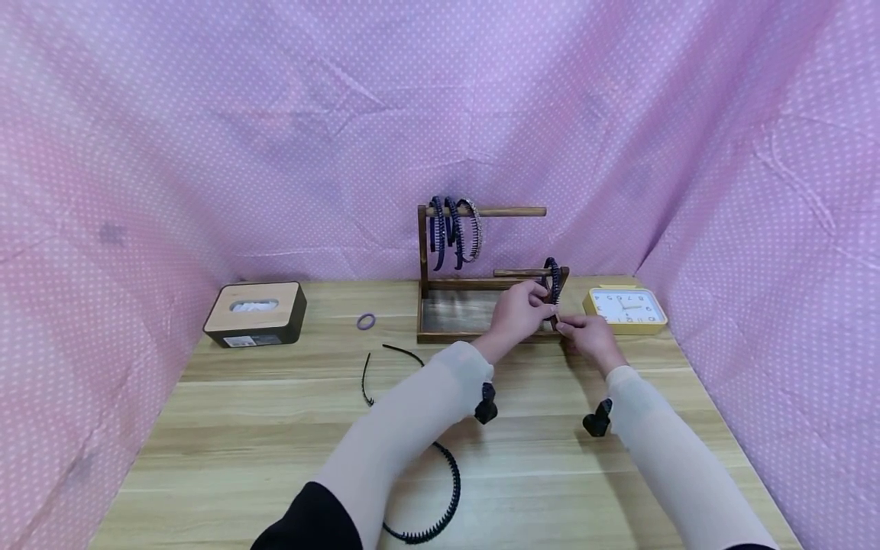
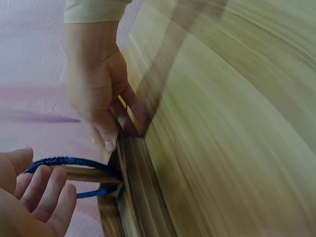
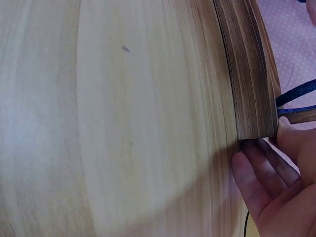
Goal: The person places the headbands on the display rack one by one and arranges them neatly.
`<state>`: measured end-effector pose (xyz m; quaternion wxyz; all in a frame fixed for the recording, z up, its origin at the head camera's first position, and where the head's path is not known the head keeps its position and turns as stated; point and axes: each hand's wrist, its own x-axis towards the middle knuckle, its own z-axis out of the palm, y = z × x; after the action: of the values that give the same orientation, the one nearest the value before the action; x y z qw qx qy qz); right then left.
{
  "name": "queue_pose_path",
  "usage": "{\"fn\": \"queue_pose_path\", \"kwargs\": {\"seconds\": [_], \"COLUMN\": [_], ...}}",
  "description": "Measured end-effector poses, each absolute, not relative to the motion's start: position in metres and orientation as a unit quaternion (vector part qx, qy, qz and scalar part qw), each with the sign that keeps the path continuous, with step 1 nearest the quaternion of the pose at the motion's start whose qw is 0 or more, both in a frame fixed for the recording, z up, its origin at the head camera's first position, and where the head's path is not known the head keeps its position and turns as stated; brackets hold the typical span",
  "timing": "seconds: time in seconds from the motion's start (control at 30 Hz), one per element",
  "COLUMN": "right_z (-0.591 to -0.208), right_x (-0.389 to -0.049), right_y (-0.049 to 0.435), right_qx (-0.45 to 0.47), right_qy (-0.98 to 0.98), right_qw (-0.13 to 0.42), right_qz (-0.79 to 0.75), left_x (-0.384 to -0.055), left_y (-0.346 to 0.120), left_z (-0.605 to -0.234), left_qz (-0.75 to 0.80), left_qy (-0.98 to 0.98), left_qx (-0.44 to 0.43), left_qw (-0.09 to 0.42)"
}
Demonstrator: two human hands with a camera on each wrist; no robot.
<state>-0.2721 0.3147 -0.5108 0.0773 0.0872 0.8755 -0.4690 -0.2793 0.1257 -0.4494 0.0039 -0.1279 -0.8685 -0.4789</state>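
Dark blue headband [image 1: 555, 283] hangs on the lower peg [image 1: 517, 273] of a brown wooden rack [image 1: 447, 337]. Around its free side is my left hand [image 1: 517, 309]; in the left wrist view the band runs between that hand's thumb and half-curled fingers [image 2: 58, 197]. My right hand [image 1: 593, 340] grips the rack's right end, thumb on the upright and the other fingers at the base's end [image 3: 254, 180]. On the upper peg [image 1: 512, 211] hang dark headbands [image 1: 438, 233] and a sparkly one [image 1: 474, 229].
A black toothed headband [image 1: 454, 489] lies in front, partly under my left sleeve, with thin black band ends [image 1: 364, 378] behind it. A purple ring [image 1: 366, 321] and a tissue box [image 1: 254, 313] lie left. A yellow clock [image 1: 627, 309] stands close right of the rack.
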Motion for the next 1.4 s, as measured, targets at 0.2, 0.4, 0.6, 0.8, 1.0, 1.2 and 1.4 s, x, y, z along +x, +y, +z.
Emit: {"fn": "queue_pose_path", "kwargs": {"seconds": [0.2,0.4,0.6,0.8,1.0,1.2,1.4], "right_z": [-0.509,-0.511,-0.509,-0.509,-0.508,-0.507,-0.510], "right_x": [-0.271,-0.270,-0.270,-0.269,-0.270,-0.270,-0.269], "right_y": [0.314,0.315,0.313,0.315,0.316,0.316,0.316], "right_qx": [0.096,0.093,0.091,0.089,0.089,0.092,0.093], "right_qy": [0.872,0.877,0.878,0.879,0.874,0.872,0.869], "right_qw": [0.082,0.088,0.092,0.096,0.094,0.090,0.092], "right_qz": [-0.473,-0.462,-0.461,-0.459,-0.468,-0.473,-0.477], "left_x": [-0.274,-0.272,-0.265,-0.242,-0.216,-0.195,-0.184], "left_y": [0.088,0.037,-0.024,-0.083,-0.126,-0.149,-0.159], "left_z": [-0.442,-0.432,-0.432,-0.447,-0.468,-0.486,-0.503], "left_qz": [-0.512,-0.527,-0.517,-0.482,-0.442,-0.370,-0.312], "left_qy": [-0.845,-0.834,-0.839,-0.858,-0.869,-0.891,-0.910], "left_qx": [-0.150,-0.155,-0.165,-0.167,-0.211,-0.229,-0.221], "left_qw": [-0.037,-0.056,-0.049,-0.059,-0.074,-0.130,-0.159]}}
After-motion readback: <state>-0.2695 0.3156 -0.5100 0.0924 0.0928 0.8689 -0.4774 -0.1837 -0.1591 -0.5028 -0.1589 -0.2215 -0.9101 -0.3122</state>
